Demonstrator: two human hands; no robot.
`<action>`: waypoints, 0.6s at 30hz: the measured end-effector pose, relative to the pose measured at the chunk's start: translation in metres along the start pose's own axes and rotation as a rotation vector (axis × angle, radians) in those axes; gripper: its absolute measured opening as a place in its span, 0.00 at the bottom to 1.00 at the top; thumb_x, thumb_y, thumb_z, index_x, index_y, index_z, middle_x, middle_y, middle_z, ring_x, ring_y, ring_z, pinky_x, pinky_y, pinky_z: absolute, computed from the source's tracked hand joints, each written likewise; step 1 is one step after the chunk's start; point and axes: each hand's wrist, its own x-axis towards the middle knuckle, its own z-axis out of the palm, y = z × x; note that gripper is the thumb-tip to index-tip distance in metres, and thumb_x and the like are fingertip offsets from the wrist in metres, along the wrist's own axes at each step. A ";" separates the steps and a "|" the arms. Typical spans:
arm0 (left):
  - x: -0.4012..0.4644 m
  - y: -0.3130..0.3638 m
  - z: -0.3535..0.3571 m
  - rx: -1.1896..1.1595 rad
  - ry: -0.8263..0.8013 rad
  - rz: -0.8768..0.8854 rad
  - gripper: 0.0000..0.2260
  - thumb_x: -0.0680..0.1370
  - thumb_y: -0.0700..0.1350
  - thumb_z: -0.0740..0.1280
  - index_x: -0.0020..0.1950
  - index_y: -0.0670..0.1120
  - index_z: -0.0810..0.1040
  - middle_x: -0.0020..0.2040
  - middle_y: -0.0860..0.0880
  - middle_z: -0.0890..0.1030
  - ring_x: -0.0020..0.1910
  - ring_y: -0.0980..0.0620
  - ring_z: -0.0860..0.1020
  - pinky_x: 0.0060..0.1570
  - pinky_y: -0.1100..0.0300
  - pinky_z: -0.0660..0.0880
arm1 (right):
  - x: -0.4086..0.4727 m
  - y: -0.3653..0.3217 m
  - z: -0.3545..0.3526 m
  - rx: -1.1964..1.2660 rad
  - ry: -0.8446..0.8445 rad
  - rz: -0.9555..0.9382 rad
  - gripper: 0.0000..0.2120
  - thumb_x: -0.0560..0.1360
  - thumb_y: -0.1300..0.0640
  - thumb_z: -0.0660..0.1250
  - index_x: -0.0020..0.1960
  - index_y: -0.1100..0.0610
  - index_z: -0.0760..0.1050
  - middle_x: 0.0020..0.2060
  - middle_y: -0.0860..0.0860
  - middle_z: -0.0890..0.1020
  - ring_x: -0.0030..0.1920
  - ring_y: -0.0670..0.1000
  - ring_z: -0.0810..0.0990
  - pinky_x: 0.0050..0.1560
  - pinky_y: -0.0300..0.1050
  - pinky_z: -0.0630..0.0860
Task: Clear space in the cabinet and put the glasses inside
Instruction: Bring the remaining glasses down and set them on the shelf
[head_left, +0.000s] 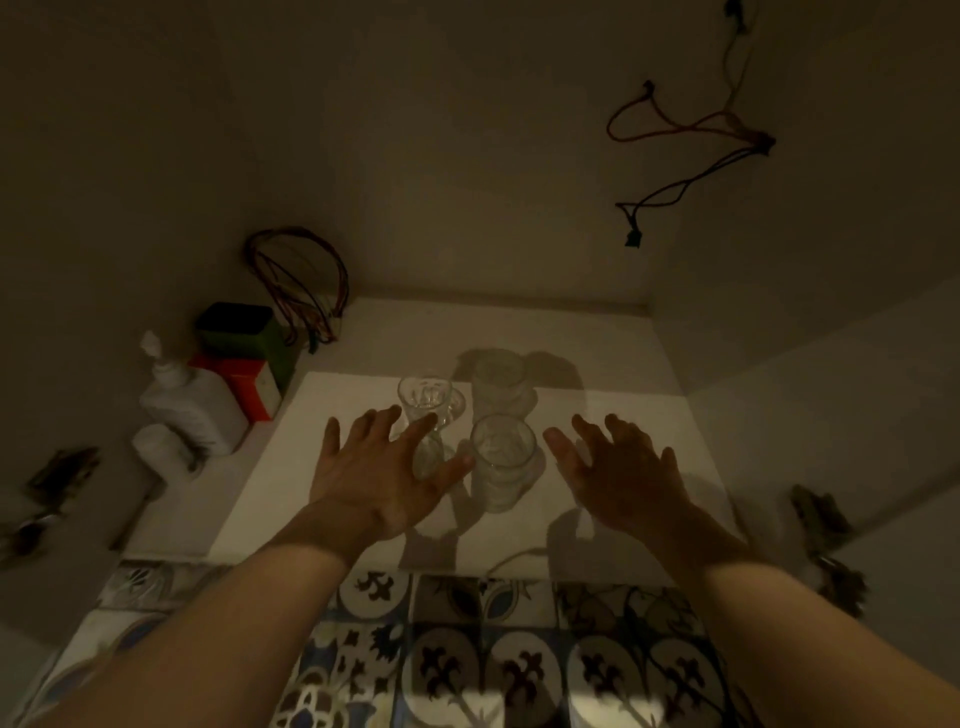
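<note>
Cabinet: the open cabinet (467, 156) is dim; its floor carries a white sheet (623, 426) in the middle.
Glasses: three clear glasses stand upright on the sheet, near its back edge. The stemmed glass (425, 397) is on the left, the back tumbler (497, 376) at the sheet's far edge, the front tumbler (501, 457) closest to the person.
Left hand: the left hand (379, 483) has its fingers spread and loose, in front of the stemmed glass; whether they touch it I cannot tell.
Right hand: the right hand (623, 473) is spread flat just beside the front tumbler, grasping nothing.
Back left corner: a white pump bottle (192, 400), a red and white box (244, 384), a green box (244, 332) and a wire bundle (301, 280).
Right wall: a loose cable (691, 130) hangs.
Front edge: patterned tiles (493, 665).
</note>
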 end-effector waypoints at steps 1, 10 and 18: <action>-0.008 0.004 -0.004 -0.004 -0.017 0.004 0.44 0.67 0.81 0.36 0.80 0.64 0.50 0.82 0.51 0.52 0.80 0.48 0.49 0.76 0.39 0.42 | -0.009 -0.002 -0.003 0.014 -0.022 0.012 0.42 0.72 0.23 0.32 0.80 0.40 0.51 0.82 0.53 0.54 0.80 0.59 0.52 0.75 0.70 0.51; -0.094 0.045 -0.072 -0.036 -0.224 0.035 0.46 0.63 0.83 0.35 0.79 0.67 0.47 0.82 0.57 0.50 0.80 0.50 0.48 0.76 0.40 0.44 | -0.119 -0.021 -0.075 0.059 -0.273 0.070 0.42 0.70 0.21 0.34 0.80 0.37 0.46 0.82 0.47 0.48 0.81 0.57 0.47 0.77 0.67 0.46; -0.190 0.080 -0.197 -0.050 -0.298 0.070 0.45 0.66 0.82 0.37 0.79 0.64 0.53 0.81 0.52 0.56 0.79 0.46 0.52 0.75 0.38 0.48 | -0.241 -0.052 -0.209 0.070 -0.316 0.090 0.44 0.72 0.23 0.35 0.80 0.43 0.55 0.80 0.53 0.58 0.79 0.58 0.53 0.75 0.68 0.53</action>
